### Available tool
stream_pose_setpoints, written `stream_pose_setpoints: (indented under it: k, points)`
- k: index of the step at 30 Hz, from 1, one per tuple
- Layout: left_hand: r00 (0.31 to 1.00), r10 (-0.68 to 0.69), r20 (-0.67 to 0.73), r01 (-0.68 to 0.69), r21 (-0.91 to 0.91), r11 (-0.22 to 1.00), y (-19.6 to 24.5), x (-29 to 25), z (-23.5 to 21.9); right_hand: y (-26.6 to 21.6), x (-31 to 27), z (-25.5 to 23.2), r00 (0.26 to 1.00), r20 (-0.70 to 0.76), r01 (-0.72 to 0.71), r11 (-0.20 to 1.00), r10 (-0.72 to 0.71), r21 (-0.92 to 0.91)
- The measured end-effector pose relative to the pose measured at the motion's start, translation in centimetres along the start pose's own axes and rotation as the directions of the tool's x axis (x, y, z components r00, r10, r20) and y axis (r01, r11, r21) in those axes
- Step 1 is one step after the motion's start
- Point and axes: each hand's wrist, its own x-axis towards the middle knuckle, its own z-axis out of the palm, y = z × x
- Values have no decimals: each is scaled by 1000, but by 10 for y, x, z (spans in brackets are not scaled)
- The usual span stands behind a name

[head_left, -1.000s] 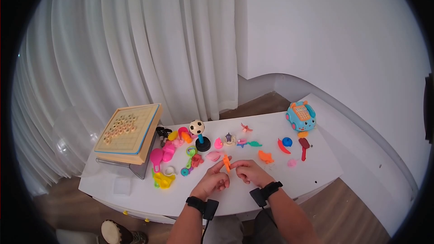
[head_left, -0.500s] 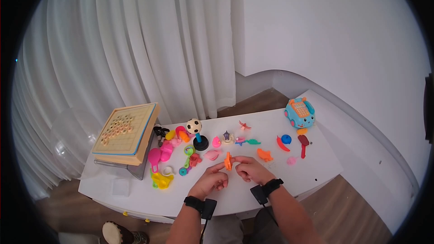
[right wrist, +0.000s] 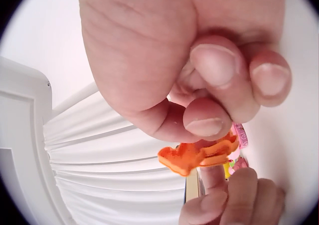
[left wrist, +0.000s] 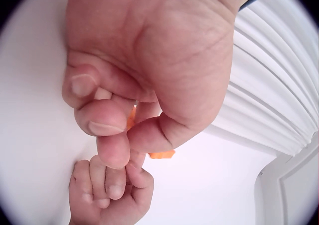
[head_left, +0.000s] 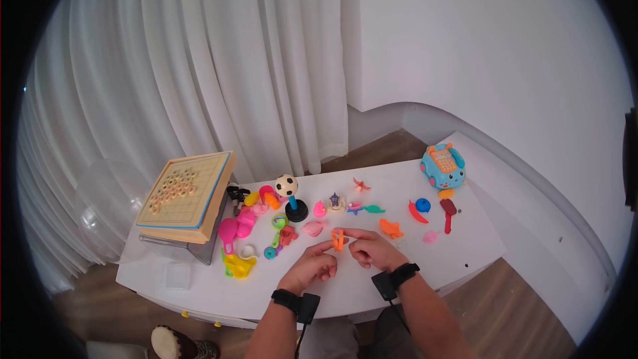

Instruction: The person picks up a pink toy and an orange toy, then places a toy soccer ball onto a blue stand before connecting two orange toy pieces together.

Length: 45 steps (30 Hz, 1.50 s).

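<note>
An orange hollow plastic mould (head_left: pixel 338 239) is held up between the two extended index fingers, above the white table. My left hand (head_left: pixel 311 266) touches it from the left, its other fingers curled in toward the palm. From the other side the right hand (head_left: pixel 373 254) presses a straight index finger to it, the remaining fingers folded. In the right wrist view the mould (right wrist: pixel 184 157) shows its hollow side and wavy edge. The left wrist view has only bits of the mould (left wrist: pixel 162 155), the rest hidden behind the left fingers.
A pink mould (head_left: pixel 314 228) and another orange mould (head_left: pixel 391 229) lie near the hands. Behind stand a soccer ball on a stand (head_left: pixel 288 186) and a toy phone (head_left: pixel 444 167). A chess board box (head_left: pixel 186 189) and several colourful toys are at left; a red toy (head_left: pixel 448 216) lies right.
Between the index fingertips the orange mould has turned, from a narrow edge-on look to a loop-like outline. Both hands stay nearly in place.
</note>
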Motion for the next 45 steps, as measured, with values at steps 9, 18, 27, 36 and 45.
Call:
stream_pose_setpoints:
  k: [9, 18, 27, 36, 45]
  points:
    - [997, 81, 8, -80, -91, 993, 2, -4, 1, 10, 11, -7, 994, -31, -104, 993, 102, -57]
    - [999, -26, 20, 26, -19, 999, -3, 4, -5, 3, 2, -4, 1000, 29, -6, 1000, 7, -28]
    - [997, 72, -25, -73, -68, 995, -5, 2, -2, 8, 8, -5, 996, 35, -73, 986, 79, -150]
    - [1000, -12, -14, 13, 96, 995, -3, 3, 1, -3, 0, 3, 1000, 14, -23, 997, 24, -72]
    - [997, 76, -27, -78, -93, 993, -1, -3, 4, 3, 7, 1, 994, -26, -107, 984, 104, -145]
